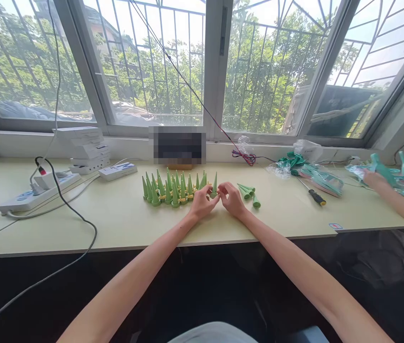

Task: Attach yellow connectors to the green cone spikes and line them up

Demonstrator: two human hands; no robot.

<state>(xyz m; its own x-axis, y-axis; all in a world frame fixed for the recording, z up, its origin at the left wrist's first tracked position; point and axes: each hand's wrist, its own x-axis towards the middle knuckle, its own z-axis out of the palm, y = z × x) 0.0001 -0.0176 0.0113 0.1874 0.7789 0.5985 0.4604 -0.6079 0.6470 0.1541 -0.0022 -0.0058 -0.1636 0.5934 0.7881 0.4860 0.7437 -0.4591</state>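
As two bare hands meet over a pale worktop beneath barred windows, a single green cone (215,184) stands point-up between them, just right of a cluster of upright green cones (175,196) that serves as the bench's centrepiece. The left hand (202,202), at the cluster's right edge, has its thumb and forefinger closed about the cone's base. The right hand (233,201), farther to the right of the cluster, curls its fingertips together at the other side of that base; whether they grip it or merely steady it cannot be told from this angle.

Yellow pieces (183,200) show low among the cluster's cones. Beyond the right hand, to the right of the cluster, a few loose cones (247,190) lie on their sides. Well apart to the cluster's right rest a screwdriver (317,197) and plastic packets (322,181), with another person's hand (375,180) farther still. White boxes (86,145) and a power strip (41,193) sit to its left.

Good work here would seem to call for a light pinch low on the base, the slender tip left free and upright. The left knuckles deserve watching: so near the cluster, a careless turn of the wrist could topple its closest cones.
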